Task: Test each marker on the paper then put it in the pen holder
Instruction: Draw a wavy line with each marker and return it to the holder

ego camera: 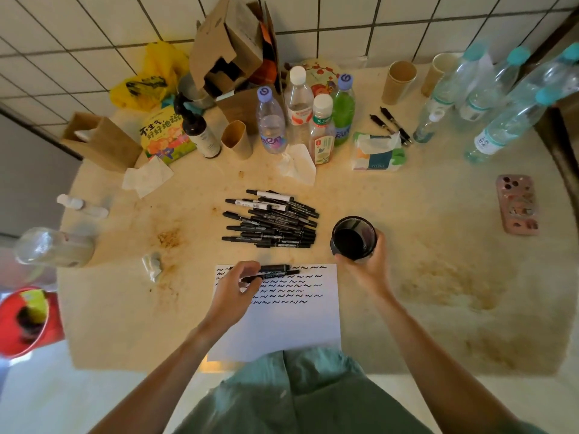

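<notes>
A white paper (282, 324) lies at the table's near edge, its upper part covered with rows of black squiggles. My left hand (235, 286) pinches black markers (275, 270) that lie across the top of the paper; two are visible. A pile of several black markers (271, 219) sits just beyond the paper. My right hand (366, 261) grips the black mesh pen holder (352, 238), which stands to the right of the pile and looks empty inside.
Bottles (271, 120), paper cups (401, 81), a tissue pack (376, 155), cardboard boxes (228, 48) and a yellow bag (153, 76) crowd the back of the table. A phone (518, 203) lies at right. A glass jar (53, 247) lies at the left edge, a red bucket (25, 321) below it.
</notes>
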